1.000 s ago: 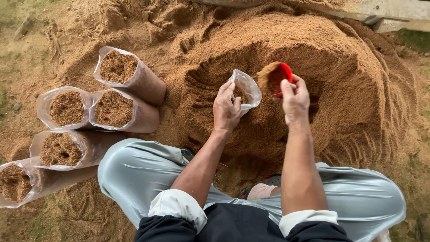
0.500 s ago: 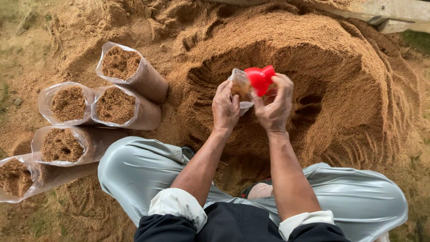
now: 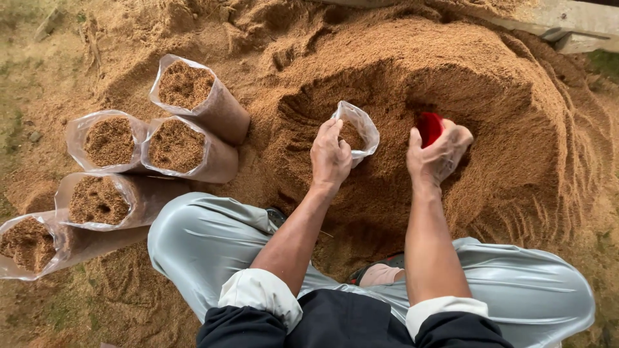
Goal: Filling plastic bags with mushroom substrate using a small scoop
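Left hand (image 3: 330, 154) grip closed on the rim of a clear plastic bag (image 3: 358, 129), part-filled, standing in the sawdust pile (image 3: 490, 77) hollow. Right hand (image 3: 438, 153) grip wrapped round a red scoop (image 3: 429, 127) just right of the bag; scoop mostly hidden by fingers. Five filled bags (image 3: 174, 145) left of the pile, the lowest cut off by the frame edge.

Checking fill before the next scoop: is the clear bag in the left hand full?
Not full. The clear bag, mouth open in the left hand, shows sawdust only low inside.

Red scoop (image 3: 429, 127) mostly behind fingers
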